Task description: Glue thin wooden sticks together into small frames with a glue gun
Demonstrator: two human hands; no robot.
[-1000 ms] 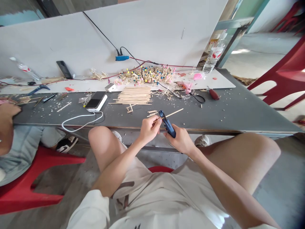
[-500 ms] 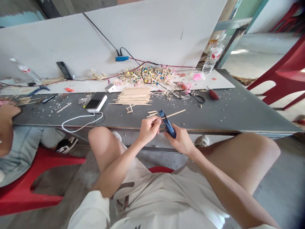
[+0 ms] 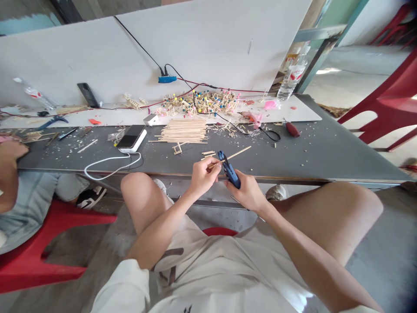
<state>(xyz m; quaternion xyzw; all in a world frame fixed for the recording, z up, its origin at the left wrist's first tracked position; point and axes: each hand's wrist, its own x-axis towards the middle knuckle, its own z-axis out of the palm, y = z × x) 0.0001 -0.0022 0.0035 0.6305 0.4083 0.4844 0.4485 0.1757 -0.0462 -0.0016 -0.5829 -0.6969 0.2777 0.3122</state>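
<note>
My left hand [image 3: 203, 174] pinches a thin wooden stick [image 3: 239, 153] that points up and to the right over the front edge of the grey table [image 3: 325, 152]. My right hand [image 3: 249, 191] is closed round blue-handled cutters [image 3: 228, 168], whose jaws sit at the stick close to my left fingers. Both hands hover just in front of the table, above my knees. A few short cut stick pieces [image 3: 208, 154] lie on the table right behind the hands.
A stack of sticks [image 3: 184, 130], a phone on a white power bank [image 3: 132, 138] with its cable, a heap of bead-tipped stick pieces [image 3: 202, 102], a red-handled tool [image 3: 292, 128] and a water bottle [image 3: 289, 78] are on the table. Another person's arm [image 3: 8, 174] is at the left.
The stick's far end has tipped slightly up and down between frames; both hands stay in the same spot with the cutters at the stick.
</note>
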